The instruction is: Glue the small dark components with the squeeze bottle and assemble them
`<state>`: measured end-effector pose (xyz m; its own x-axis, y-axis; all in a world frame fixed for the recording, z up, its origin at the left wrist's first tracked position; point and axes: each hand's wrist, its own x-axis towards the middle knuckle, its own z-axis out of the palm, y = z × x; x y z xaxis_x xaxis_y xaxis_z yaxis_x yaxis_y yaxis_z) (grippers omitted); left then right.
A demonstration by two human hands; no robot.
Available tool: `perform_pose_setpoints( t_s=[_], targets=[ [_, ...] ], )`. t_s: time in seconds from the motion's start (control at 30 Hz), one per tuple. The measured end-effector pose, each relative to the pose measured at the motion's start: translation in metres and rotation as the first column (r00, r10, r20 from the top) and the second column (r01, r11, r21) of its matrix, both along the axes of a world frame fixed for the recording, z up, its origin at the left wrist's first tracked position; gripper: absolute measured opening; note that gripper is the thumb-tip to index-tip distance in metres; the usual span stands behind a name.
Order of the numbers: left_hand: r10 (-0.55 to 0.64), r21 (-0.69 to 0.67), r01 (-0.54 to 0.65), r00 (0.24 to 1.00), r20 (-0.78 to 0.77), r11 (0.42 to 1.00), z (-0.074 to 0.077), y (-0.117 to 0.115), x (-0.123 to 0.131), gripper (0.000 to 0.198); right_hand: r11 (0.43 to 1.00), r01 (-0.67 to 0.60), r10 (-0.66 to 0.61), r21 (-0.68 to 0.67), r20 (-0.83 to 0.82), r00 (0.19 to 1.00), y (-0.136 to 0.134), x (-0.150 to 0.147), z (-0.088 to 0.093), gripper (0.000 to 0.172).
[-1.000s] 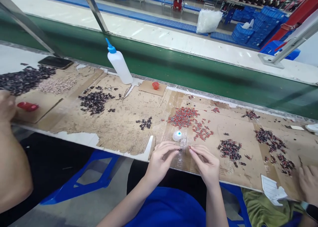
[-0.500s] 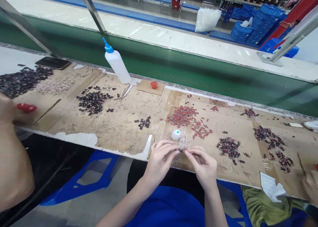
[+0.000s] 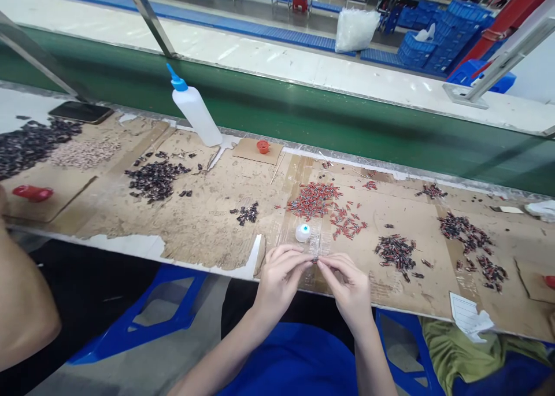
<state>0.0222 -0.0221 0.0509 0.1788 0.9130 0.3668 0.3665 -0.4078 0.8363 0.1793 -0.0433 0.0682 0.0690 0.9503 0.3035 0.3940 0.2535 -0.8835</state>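
My left hand [image 3: 281, 274] pinches a small black part [image 3: 315, 260] between thumb and fingertips. Opposite it, the fingertips of my right hand [image 3: 347, 283] are closed at the same spot, gripping a small red piece that they mostly hide. Both hands meet just above the cardboard near the table's front edge. Right behind them stands a small white bottle [image 3: 302, 232] with a blue tip. Past it lies a pile of small red-and-grey pieces [image 3: 313, 199], with looser ones to its right. To the left is a small heap of black parts [image 3: 248, 213].
Larger black-part piles [image 3: 156, 180] lie left, red-and-black ones [image 3: 395, 252] right. A white squeeze bottle [image 3: 197, 117] and red cap [image 3: 262, 147] stand at the back. A neighbour's arm [image 3: 26, 303] is at far left. A green ledge [image 3: 260, 115] runs behind the table.
My fingertips have drawn closer together, and the red piece between them is now mostly covered. The view has shifted slightly. At far right, a neighbour's hand has moved mostly out of sight.
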Motion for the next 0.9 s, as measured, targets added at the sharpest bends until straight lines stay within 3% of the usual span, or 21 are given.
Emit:
perform_pose_setpoints(
  t_s=[0.33,0.73,0.9],
  targets=[
    [-0.069,-0.266,0.148,0.956,0.285,0.953,0.000,0.001,0.006,0.012,0.997,0.036,-0.044,0.071,0.119,0.992,-0.006,0.003,0.005,0.014],
    [0.023,-0.409,0.148,0.922,0.386,0.900,0.007,-0.003,0.010,0.014,0.987,0.028,-0.049,0.158,0.128,0.991,-0.008,0.004,0.011,0.015],
    [0.070,-0.473,0.151,0.905,0.419,0.868,0.009,-0.002,0.012,0.014,0.995,0.058,-0.062,0.081,0.036,0.997,-0.009,0.003,0.010,0.014]
  ],
)
